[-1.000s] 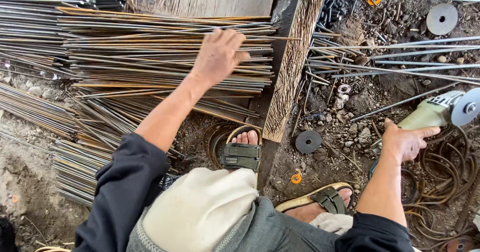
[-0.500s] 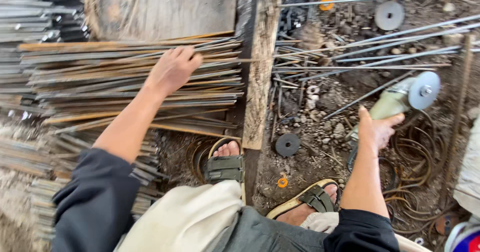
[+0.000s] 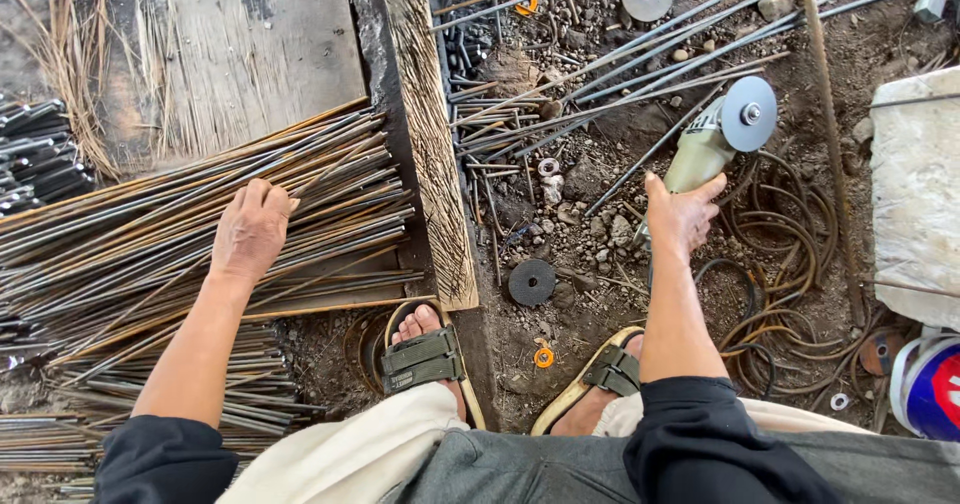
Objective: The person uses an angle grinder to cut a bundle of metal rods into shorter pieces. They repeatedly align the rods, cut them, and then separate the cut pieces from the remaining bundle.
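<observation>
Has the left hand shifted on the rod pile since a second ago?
Yes. The left hand has drawn back along the rod pile, leftward away from the wooden beam, which it reached closer to earlier.

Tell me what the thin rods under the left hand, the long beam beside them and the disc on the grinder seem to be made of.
The thin grey-and-orange rods under the left hand look like bare steel: dull grey shine with rust streaks. The long upright beam looks like rough, weathered wood, with splintery grain. The round grey disc on the pale green angle grinder, which the right hand grips, is matte and flat, probably abrasive or metal.
</observation>
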